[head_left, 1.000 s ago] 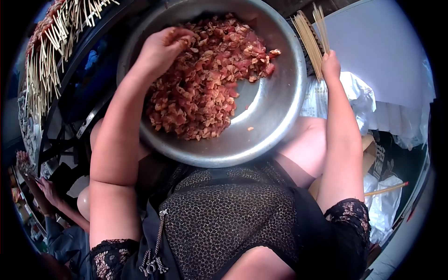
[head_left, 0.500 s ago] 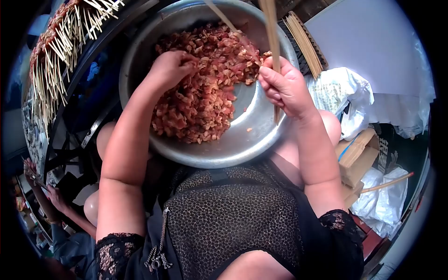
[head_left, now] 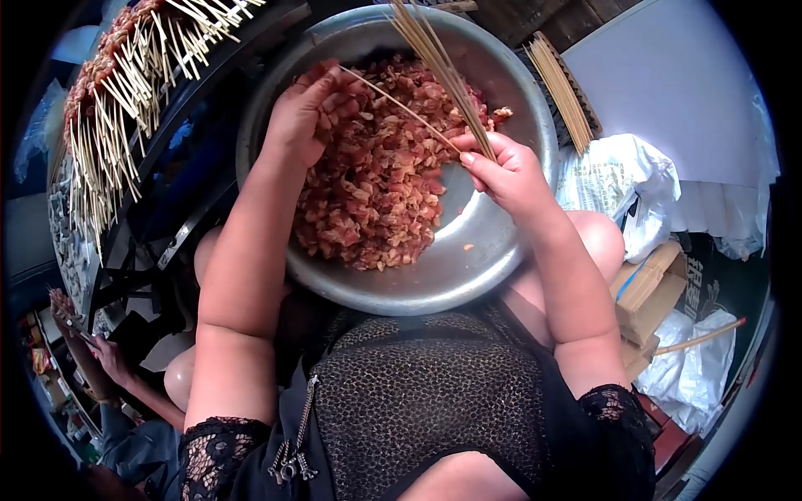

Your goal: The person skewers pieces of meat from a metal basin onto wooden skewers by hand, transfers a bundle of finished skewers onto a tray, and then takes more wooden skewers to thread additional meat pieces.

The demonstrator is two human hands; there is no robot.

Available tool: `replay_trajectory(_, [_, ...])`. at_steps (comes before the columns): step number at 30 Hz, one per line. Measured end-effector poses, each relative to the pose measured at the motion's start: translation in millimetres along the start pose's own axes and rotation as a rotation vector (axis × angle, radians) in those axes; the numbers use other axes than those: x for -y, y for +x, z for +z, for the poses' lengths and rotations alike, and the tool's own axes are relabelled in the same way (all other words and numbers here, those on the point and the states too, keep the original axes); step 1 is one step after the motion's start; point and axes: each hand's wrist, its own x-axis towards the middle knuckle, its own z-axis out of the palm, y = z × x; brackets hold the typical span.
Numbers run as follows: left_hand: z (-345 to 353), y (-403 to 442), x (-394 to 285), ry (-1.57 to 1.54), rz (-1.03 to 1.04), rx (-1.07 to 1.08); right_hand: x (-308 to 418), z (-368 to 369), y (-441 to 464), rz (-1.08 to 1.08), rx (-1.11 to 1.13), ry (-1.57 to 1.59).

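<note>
A wide metal basin (head_left: 401, 302) rests across the lap, with small pieces of raw marinated meat (head_left: 368, 204) heaped over its left and middle part. Above the left side of the heap, my left hand (head_left: 307, 113) is closed, its fingertips pinching the far end of a single thin bamboo skewer (head_left: 405, 108). Whether meat is also in those fingers, I cannot tell. My right hand (head_left: 508, 171), over the basin's right side, is closed around a bundle of bamboo skewers (head_left: 447, 71) and the near end of the single one.
Upper left, many loaded meat skewers (head_left: 113, 108) lie in a row. More bare skewers (head_left: 561, 92) lie right of the basin, near a white plastic bag (head_left: 622, 188) and a cardboard box (head_left: 652, 288). Another person's hand (head_left: 109, 359) shows at lower left.
My left hand has risen from the meat to the skewer's end. One skewer now stretches between both hands. The bundle in my right hand has tilted left, and the view has shifted slightly.
</note>
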Motion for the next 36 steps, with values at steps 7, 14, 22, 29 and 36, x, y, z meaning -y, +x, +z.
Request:
replay_trajectory(7, [7, -1, 0, -0.117, 0.035, -0.074, -2, 2, -10, 0.001, -0.008, -0.062])
replay_trajectory(14, [8, 4, 1, -0.124, 0.118, -0.069, -1, 0, -9, -0.033, -0.025, -0.149])
replay_trajectory(22, [11, 1, 0, -0.116, 0.084, -0.012, -5, 0, -8, -0.067, -0.047, -0.131])
replay_trajectory(29, [12, -3, 1, -0.213, -0.003, 0.006, -8, 4, -8, -0.137, -0.073, -0.166])
replay_trajectory(36, [10, -6, 2, -0.224, -0.014, 0.052, -8, 4, -6, -0.135, -0.058, -0.197])
